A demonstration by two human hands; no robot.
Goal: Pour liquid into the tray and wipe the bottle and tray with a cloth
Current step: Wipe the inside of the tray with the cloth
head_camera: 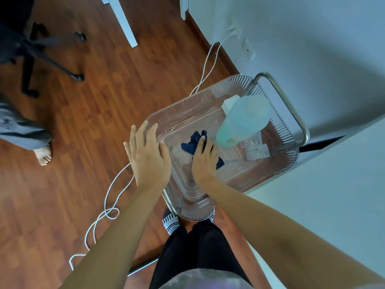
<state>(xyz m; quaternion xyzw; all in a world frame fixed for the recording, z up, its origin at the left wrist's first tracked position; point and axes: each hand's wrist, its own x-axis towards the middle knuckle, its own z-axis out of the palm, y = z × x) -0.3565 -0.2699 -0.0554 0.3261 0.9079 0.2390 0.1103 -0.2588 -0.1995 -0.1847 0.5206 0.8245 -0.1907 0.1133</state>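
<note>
Cloth [194,143] pressed into tray [187,109] by right hand [205,161].

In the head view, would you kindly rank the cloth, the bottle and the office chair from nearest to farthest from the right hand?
1. Cloth: under the right hand, in the tray.
2. Bottle: just beyond, toward the wall.
3. Office chair: far left, across the floor.

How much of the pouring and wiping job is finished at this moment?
Pouring cannot be confirmed; the bottle stands upright in the tray. In hand: the right hand presses the dark cloth on the tray floor, the left hand at the rim. Wiping the bottle looks left.
</note>
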